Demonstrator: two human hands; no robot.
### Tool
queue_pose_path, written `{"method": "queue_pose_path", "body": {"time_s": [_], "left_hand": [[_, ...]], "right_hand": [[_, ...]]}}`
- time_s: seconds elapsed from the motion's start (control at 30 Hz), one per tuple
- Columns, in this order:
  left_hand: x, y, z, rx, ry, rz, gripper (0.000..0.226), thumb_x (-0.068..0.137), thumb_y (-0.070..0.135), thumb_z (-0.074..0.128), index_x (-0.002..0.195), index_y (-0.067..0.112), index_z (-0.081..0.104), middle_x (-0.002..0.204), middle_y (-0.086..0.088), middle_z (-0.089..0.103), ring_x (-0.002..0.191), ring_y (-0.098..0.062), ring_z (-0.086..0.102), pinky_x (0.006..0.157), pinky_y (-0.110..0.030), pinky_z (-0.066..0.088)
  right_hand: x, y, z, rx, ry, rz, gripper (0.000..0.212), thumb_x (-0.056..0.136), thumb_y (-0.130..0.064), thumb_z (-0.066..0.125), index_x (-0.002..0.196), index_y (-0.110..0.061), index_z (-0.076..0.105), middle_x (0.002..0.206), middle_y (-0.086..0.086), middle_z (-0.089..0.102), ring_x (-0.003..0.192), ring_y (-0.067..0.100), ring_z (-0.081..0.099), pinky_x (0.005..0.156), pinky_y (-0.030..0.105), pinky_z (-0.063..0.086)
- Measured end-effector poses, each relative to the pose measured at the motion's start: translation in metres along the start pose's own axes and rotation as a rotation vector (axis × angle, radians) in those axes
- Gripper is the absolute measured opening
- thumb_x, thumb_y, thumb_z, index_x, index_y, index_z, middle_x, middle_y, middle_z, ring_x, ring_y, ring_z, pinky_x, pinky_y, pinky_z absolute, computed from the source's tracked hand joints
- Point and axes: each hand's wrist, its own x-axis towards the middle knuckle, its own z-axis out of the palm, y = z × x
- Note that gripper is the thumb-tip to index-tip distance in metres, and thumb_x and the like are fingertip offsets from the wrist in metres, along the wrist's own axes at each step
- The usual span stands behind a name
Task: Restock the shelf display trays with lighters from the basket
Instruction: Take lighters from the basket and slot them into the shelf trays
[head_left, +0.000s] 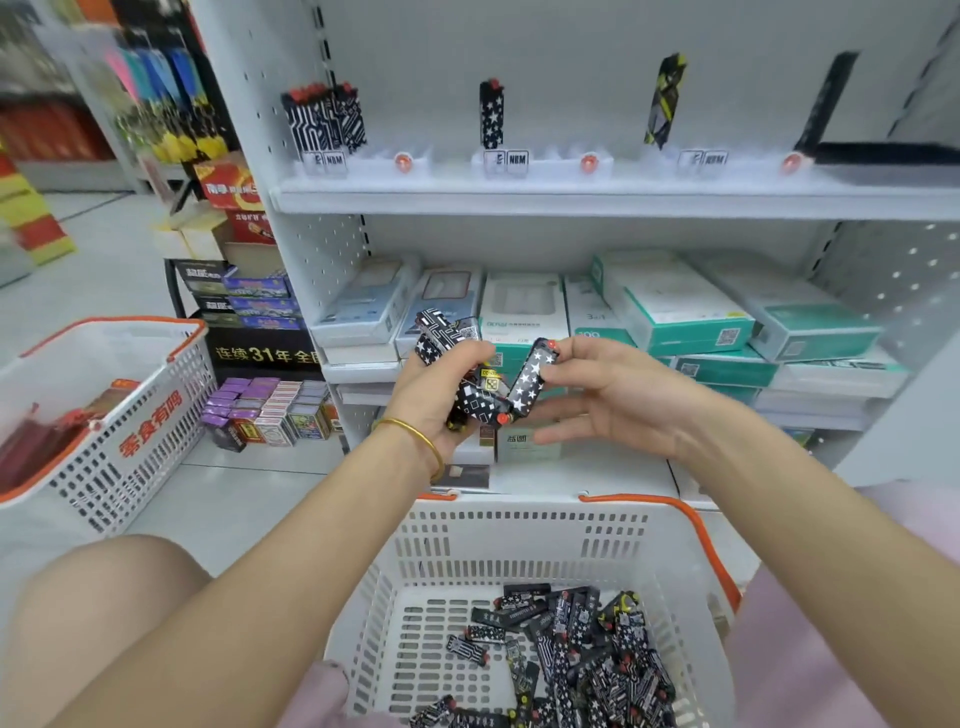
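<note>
White plastic basket near, at centre, with loose black patterned lighters heaped in its right side. Above it, left hand, grip curled round a bunch of lighters; right hand, grip pinching a star-printed lighter by thumb and forefinger, its lower end against the bunch, other fingers spread. Far, on the upper shelf, clear display trays: several lighters standing at left, one starred in the middle.
</note>
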Motion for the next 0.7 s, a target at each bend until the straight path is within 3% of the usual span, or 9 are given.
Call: {"method": "queue_pose_path", "body": {"time_s": [0.27,0.5,0.7], "left_hand": [[-0.006,0.034,0.026,0.011,0.01,0.096,0.019,0.08,0.012,0.068,0.087,0.021,0.053,0.067,0.0,0.058,0.062,-0.018,0.058,0.052,-0.023,0.044],[-0.015,0.077,0.041,-0.012,-0.015,0.163,0.024,0.077,0.015,0.071,0.092,0.019,0.054,0.074,-0.002,0.06,0.069,-0.019,0.058,0.074,-0.036,0.044],[-0.012,0.117,0.049,-0.079,-0.051,0.188,0.014,0.082,0.015,0.066,0.087,0.016,0.053,0.07,-0.003,0.058,0.056,-0.014,0.061,0.045,-0.019,0.048]], "right_hand": [[-0.009,-0.041,0.0,-0.129,0.088,-0.168,0.009,0.091,-0.002,0.052,0.09,-0.011,0.049,0.082,0.008,0.066,0.064,0.017,0.067,0.063,0.033,0.058],[-0.014,-0.095,0.007,-0.208,0.125,-0.339,0.021,0.093,-0.002,0.05,0.11,-0.014,0.053,0.083,0.012,0.064,0.06,0.02,0.067,0.055,0.032,0.058],[0.011,-0.161,0.007,-0.305,0.256,-0.542,0.02,0.091,-0.003,0.054,0.1,-0.02,0.052,0.084,0.009,0.06,0.061,0.016,0.064,0.06,0.037,0.056]]}}
